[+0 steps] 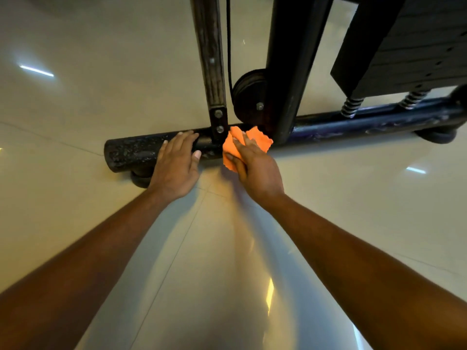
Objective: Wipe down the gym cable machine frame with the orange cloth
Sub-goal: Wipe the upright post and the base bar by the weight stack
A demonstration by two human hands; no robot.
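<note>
No brand, label or writing readable anywhere. Left hand (177, 168) laid flat on the round black base tube (136, 154) near its left end, fingers (185, 138) straight and spread, holding nothing. Right hand (255, 168) pressing the orange cloth (260, 140) against the same tube, fingers nearly straight on top, thumb under the cloth's near edge. Cloth thin, crumpled, zigzag-edged, sitting between a worn bolted upright bar (211, 59) and a black post (290, 72). Tube paint chipped and speckled; bluish, scratched further right. Black pulley wheel (249, 94) behind the cloth, cable (228, 46) running up. Two coiled metal springs (351, 107) under stacked black weight plates (417, 46). Glossy pale tiled floor (75, 109).
</note>
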